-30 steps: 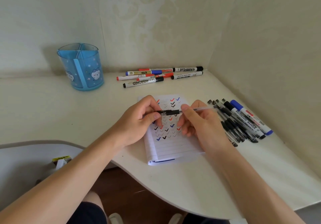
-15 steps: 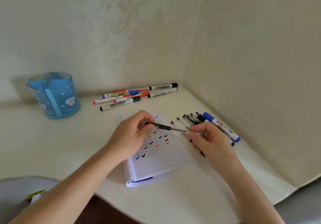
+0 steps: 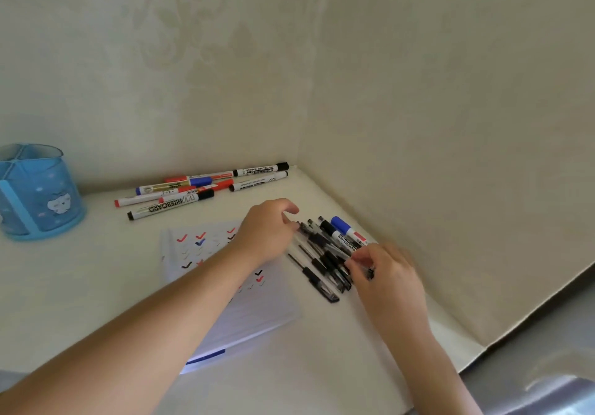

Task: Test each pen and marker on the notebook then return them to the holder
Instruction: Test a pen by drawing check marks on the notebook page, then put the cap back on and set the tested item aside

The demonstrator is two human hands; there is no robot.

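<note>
A lined notebook (image 3: 254, 311) with red, blue and black ticks lies open on the white desk, partly under my left forearm. To its right lies a pile of several black gel pens (image 3: 317, 269) and whiteboard markers, one blue-capped (image 3: 342, 225). My left hand (image 3: 267, 231) pinches the far end of a clear black pen (image 3: 302, 228) at the pile's top. My right hand (image 3: 384, 274), blurred, has its fingers curled on that pen's near end over the pile. The blue pen holder (image 3: 38, 195) stands at the far left, apart from both hands.
Several whiteboard markers (image 3: 199, 189) with red, blue and black caps lie along the back wall. The desk (image 3: 96, 279) sits in a corner, with the right wall (image 3: 450, 189) close behind the pile. The desk's front edge curves in at the lower left.
Both hands have carried the black pen from above the notebook rightwards to the pile of pens. The camera has turned right, so the holder now sits at the left edge.
</note>
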